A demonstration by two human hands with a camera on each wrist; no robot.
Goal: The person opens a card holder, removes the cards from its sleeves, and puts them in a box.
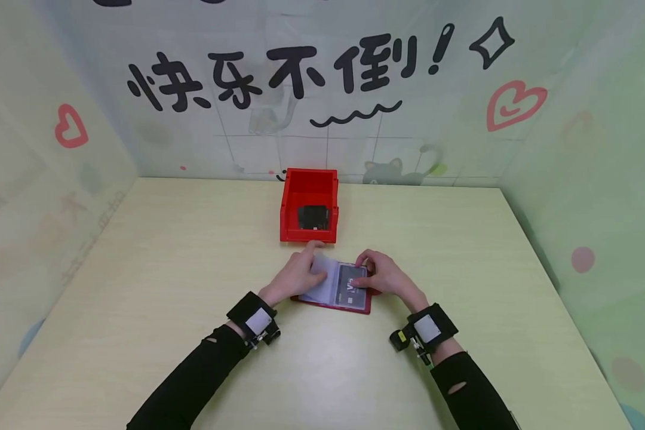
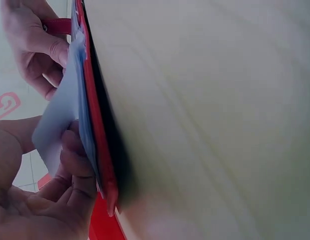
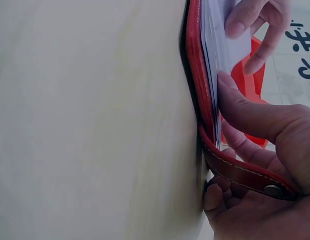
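A red card holder [image 1: 368, 307] with clear plastic sleeves lies spread on the table in front of me. A dark grey card [image 1: 346, 292] with white lettering shows in its right-hand sleeve. My left hand [image 1: 295, 278] pinches a raised clear sleeve [image 2: 62, 112] between thumb and fingers, on the left side. At the right edge, my right hand [image 1: 389, 278] grips the card holder, its thumb pressing on the pages. The holder's strap [image 3: 245, 175], with a metal snap, sticks out by the right palm.
Just behind the card holder stands a red bin [image 1: 309, 236], with black flat items [image 1: 313, 217] inside. The pale wooden table [image 1: 193, 239] meets printed cloth walls at the back and both sides.
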